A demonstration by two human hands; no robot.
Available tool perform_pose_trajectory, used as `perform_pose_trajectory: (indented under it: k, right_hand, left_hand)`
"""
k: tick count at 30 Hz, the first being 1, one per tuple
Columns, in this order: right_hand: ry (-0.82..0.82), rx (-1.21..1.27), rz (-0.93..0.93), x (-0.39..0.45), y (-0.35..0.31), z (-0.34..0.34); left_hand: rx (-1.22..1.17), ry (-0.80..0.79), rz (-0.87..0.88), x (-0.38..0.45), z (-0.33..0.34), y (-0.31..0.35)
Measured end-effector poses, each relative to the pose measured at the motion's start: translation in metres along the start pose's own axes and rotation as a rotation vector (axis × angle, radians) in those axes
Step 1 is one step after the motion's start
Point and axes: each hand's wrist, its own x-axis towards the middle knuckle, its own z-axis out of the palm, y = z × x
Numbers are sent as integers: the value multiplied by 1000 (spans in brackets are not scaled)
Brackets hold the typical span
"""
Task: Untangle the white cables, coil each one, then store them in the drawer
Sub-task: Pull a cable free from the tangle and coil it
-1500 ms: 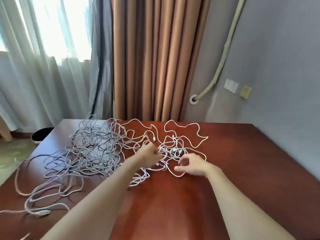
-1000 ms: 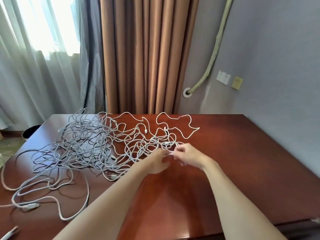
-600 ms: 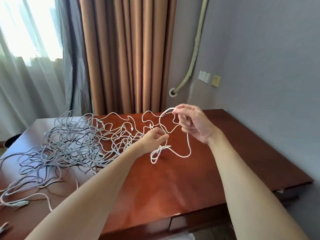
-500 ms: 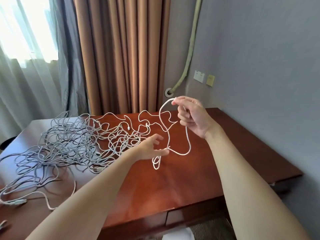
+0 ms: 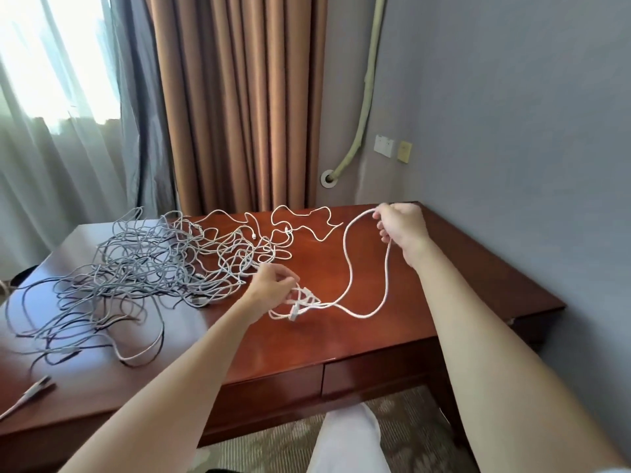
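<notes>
Two hands in view: left hand (image 5: pixel 273 288) at centre, right hand (image 5: pixel 401 228) toward 2 o'clock. One white cable (image 5: pixel 348 264) strung between them. One tangle of white cables (image 5: pixel 252 247) at 12 o'clock, strands too interlaced to count. One heap of grey cables (image 5: pixel 129 278) at 9 o'clock, count likewise unclear. One wooden desk (image 5: pixel 478 274); two drawer fronts (image 5: pixel 375 373) along its near edge. Two wall plates (image 5: pixel 384 145) at 1 o'clock, one white, one yellow. One pipe (image 5: pixel 367 80).
</notes>
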Motion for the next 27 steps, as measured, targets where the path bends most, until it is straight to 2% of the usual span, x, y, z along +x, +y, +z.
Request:
perform_pose_trajectory:
  k: [3, 5, 6, 8, 11, 14, 17, 19, 22, 24, 27]
  right_hand:
    - [-18, -497, -85, -20, 20, 1]
    - [-23, -648, -209, -41, 26, 7]
    - [-36, -626, -278, -52, 27, 11]
    - [-170, -496, -365, -67, 27, 21]
    - [-456, -416, -311, -90, 26, 36]
    - [-529, -344, -246, -106, 34, 47]
    - [-606, -93, -146, -121, 45, 51]
    - [-609, 37, -129, -128, 47, 48]
    - [-506, 107, -179, -130, 44, 43]
    - [-434, 179, -196, -124, 41, 38]
    - [-353, 280, -215, -114, 36, 32]
  left_hand:
    - [-158, 64, 29, -14, -14, 9]
    - [-217, 66, 60, -22, -22, 15]
    - [-234, 69, 78, -25, -26, 19]
    - [-270, 92, 123, -32, -33, 27]
    - [-323, 115, 172, -44, -38, 38]
    - [-371, 113, 178, -54, -41, 45]
    - [-461, 42, 182, -64, -44, 47]
    - [-529, 7, 188, -68, -44, 48]
    - [-598, -23, 143, -70, -42, 50]
    - [-524, -40, 121, -67, -42, 52]
    - [-255, -93, 158, -62, -43, 55]
